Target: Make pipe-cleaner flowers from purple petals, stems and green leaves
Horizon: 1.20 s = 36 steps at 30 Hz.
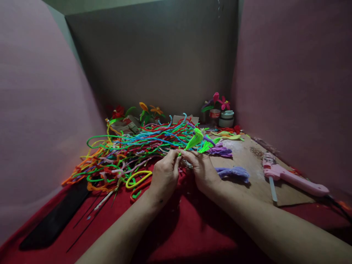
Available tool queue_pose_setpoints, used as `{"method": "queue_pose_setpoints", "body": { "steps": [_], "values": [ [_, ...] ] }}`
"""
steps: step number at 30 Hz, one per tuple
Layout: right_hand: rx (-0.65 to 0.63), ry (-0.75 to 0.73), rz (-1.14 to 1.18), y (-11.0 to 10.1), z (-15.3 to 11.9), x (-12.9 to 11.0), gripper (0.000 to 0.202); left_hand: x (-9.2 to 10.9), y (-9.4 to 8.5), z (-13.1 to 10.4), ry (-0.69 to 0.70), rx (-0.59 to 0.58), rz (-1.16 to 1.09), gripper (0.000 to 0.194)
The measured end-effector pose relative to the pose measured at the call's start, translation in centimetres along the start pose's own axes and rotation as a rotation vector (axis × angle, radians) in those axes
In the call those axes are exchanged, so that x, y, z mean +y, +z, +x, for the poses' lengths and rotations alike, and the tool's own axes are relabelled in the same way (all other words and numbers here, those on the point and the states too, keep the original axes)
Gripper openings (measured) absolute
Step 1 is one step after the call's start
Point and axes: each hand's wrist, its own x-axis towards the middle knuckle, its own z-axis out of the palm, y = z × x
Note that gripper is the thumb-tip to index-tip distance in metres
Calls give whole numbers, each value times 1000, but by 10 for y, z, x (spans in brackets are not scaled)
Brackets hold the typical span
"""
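My left hand (167, 172) and my right hand (202, 169) meet at the middle of the table, fingertips pinched together. Between them they hold the lower end of a bright green pipe cleaner leaf (194, 140), whose looped top points up and to the right. A second green pipe cleaner piece (209, 144) shows just behind my right hand. Beyond my hands spreads a large tangled pile of coloured pipe cleaners (148, 141). Purple pipe cleaner bundles (233, 173) lie right of my right hand. My fingers hide the exact spot being pinched.
A pink glue gun (297, 179) rests on a cardboard sheet (253, 190) at the right, its cord trailing off. A black flat object (55, 216) and thin sticks lie left on the red cloth (170, 234). Pipe cleaner flowers and a lidded jar (226, 119) stand behind.
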Motion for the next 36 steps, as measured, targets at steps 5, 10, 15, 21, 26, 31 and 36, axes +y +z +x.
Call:
{"method": "queue_pose_setpoints", "body": {
  "steps": [5,10,15,21,26,31,36],
  "values": [
    [-42,53,156,4,2,3,20,2,-3,3,-46,-11,-154,16],
    [-97,48,92,0,2,5,24,7,-12,9,-209,-29,-461,12],
    [-156,-13,68,-1,3,-7,15,9,-15,11,-376,-92,-783,16],
    [-162,121,252,-1,7,-4,13,5,-15,12,-501,-188,-1104,22],
    [-183,153,373,-2,9,0,14,-1,-17,13,-546,-354,-1307,16],
    [-189,142,389,-1,10,-2,10,-4,-21,15,-586,-438,-1404,9],
    [-240,132,367,-4,12,1,17,-10,-26,17,-628,-563,-1470,13]
  ]
}}
